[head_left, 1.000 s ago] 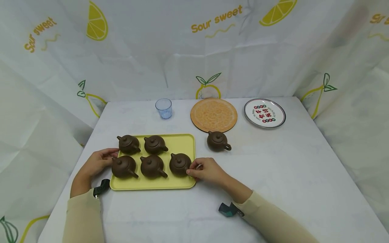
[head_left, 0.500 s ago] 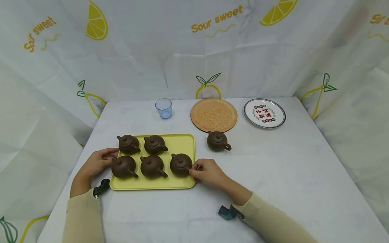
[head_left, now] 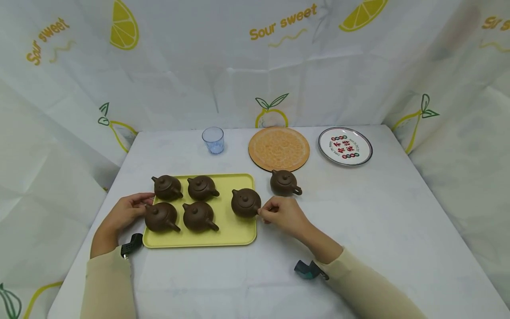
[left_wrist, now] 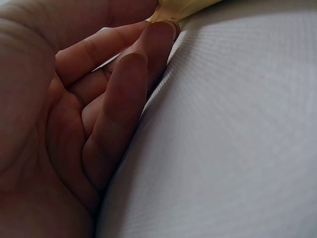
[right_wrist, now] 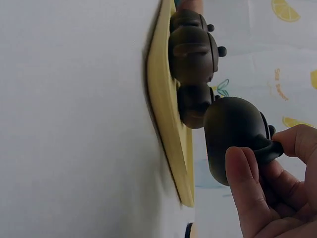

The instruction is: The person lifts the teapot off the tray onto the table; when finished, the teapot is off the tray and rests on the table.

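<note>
My right hand pinches the handle of a small brown teapot, also seen as a dark teapot in the right wrist view. It is held up above the right part of a yellow tray, clear of its surface. Several matching teapots stand in the tray's left and middle. At the tray's left edge, my left hand holds the rim; in the left wrist view its curled fingers meet the yellow rim. One more teapot stands on the table, right of the tray.
A blue clear glass stands at the back of the white table. To its right lie a round tan mat and a white plate with red lettering. Printed cloth walls surround the table.
My right hand has lifted the teapot by its handle from the tray's front right and moved it up and slightly away from me. The left hand stays at the tray's edge.
</note>
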Tool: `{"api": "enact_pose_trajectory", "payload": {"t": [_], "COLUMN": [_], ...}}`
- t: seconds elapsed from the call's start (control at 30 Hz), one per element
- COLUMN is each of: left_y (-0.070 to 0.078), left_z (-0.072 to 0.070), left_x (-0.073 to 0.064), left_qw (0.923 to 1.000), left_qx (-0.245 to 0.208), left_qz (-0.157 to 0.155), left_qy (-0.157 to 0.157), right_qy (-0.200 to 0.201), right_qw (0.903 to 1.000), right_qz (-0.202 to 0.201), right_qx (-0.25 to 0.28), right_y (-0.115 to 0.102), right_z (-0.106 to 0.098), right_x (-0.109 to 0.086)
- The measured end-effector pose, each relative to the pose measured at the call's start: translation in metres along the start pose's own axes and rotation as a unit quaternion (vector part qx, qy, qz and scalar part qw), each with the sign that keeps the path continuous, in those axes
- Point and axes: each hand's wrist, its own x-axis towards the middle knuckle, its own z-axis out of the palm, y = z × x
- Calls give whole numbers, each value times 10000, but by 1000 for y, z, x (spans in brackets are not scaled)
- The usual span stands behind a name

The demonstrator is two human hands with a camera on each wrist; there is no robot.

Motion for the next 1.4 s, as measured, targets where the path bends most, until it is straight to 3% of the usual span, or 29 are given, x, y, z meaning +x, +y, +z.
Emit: {"api": "enact_pose_trajectory", "payload": {"t": [0.6, 0.97, 1.4], "left_y": [2, 1, 4], "left_z": [0, 1, 1], "left_x": [-2, -2, -2], "left_qw": [9999, 9999, 9998], "left_qx": [-53, -85, -160], "left_qz": [-94, 68, 58], "left_qy": [-25, -6, 69], "right_qy": [804, 1193, 1513], "right_qw": [9966, 9928, 9837], "right_qz": [-151, 1, 627], "right_qx": [-5, -109, -743], "right_y": [-12, 7, 42], "right_z": [-74, -112, -139], "right_x": [0, -13, -31]}}
